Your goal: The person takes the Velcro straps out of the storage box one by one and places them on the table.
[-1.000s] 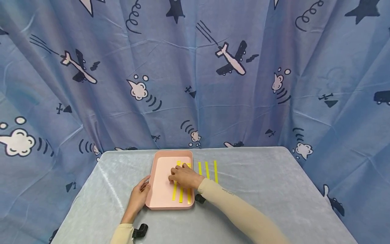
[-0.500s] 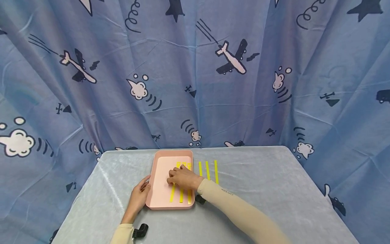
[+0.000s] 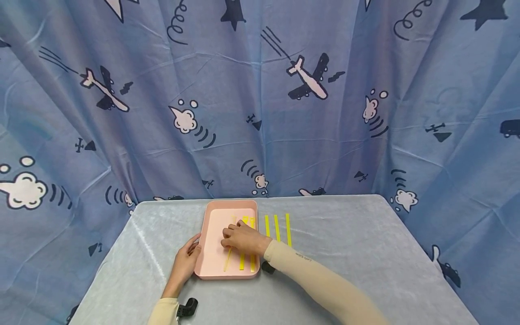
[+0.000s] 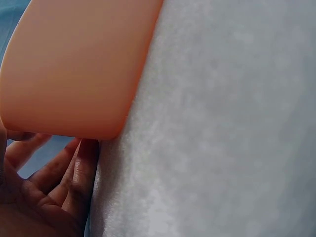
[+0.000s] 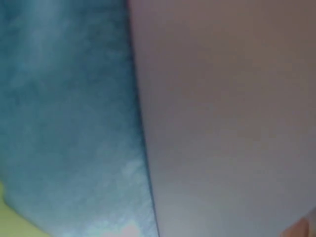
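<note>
Leftmost yellow strip point(image 3: 228, 260) in the head view is inside the pink tray point(image 3: 215, 225), turned so thin that it seems to stand on its edge, its near end slanting left. The right hand point(image 3: 244, 238) reaches over the tray's right wall with bent fingers clamped on this strip; the hand covers the exact point of contact. To its right, two more yellow strips point(image 3: 242, 262) lie in the tray, partly hidden by the hand. Three other strips point(image 3: 277, 225) lie side by side on the grey worktop point(image 3: 345, 262), just right of the tray. The left hand point(image 3: 188, 257) touches the tray's left wall. Both arms wear beige sleeves point(image 3: 325, 282), and a patterned blue curtain point(image 3: 260, 135) hangs behind.

From the left wrist, the outside of the tray fills the upper left; the left hand's fingers stand apart and rest against its edge.

From the right wrist, all is blurred: the tray's smooth surface at right, bluish cloth point(image 5: 69, 118) at left, a yellow-green patch point(image 5: 17, 222) that I cannot identify, and a fingertip low at right.
</note>
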The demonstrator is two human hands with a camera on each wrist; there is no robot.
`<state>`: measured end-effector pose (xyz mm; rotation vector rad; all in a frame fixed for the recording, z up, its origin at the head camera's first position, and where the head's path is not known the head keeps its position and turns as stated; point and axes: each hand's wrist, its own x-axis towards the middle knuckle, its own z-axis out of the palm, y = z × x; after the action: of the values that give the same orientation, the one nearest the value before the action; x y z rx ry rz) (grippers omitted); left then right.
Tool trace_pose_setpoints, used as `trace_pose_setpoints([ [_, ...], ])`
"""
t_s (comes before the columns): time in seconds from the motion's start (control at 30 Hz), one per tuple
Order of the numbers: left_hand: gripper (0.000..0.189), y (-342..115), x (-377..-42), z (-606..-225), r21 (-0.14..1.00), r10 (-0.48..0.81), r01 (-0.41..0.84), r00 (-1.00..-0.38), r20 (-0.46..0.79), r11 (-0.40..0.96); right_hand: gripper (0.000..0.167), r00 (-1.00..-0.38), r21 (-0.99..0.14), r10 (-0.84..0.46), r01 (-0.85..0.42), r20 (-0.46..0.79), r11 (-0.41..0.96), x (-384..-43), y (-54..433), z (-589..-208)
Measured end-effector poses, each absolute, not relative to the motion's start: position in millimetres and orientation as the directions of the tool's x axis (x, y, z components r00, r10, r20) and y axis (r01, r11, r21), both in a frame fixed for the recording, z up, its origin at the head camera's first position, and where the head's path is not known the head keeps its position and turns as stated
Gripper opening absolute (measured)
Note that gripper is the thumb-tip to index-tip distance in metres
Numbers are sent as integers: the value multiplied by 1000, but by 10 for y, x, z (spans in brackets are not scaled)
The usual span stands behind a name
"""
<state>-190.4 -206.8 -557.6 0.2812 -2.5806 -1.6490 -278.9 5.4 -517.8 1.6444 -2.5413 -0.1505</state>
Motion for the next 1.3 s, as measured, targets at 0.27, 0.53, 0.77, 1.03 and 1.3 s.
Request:
trace_pose_setpoints([
  [0.27, 43, -2077, -1909, -5581, 906, -201, -118, -979, -37, 407, 10, -392, 178, -914, -897, 107, 405, -2758, 44, -5111],
  [0.53, 44, -2076, -1907, -5580, 910, -192, -124, -980, -50, 397, 20, -347, 186, -904, -899, 249, 396, -2705, 61, -4986],
  [0.77, 44, -2071, -1896, -5566, 909, -185, -107, -982, -34, 402, 9, -336, 162, -888, -903, 313, 398, -2643, 96, -4917],
  [1.03, 44, -2073, -1896, -5559, 910, -192, -98, -981, -21, 403, 5, -369, 61, -863, -909, 345, 413, -2589, 131, -4808],
  [1.3, 44, -2075, -1902, -5569, 913, -191, -113, -981, -39, 393, 3, -425, -165, -801, -905, 422, 393, -2567, 170, -4760],
])
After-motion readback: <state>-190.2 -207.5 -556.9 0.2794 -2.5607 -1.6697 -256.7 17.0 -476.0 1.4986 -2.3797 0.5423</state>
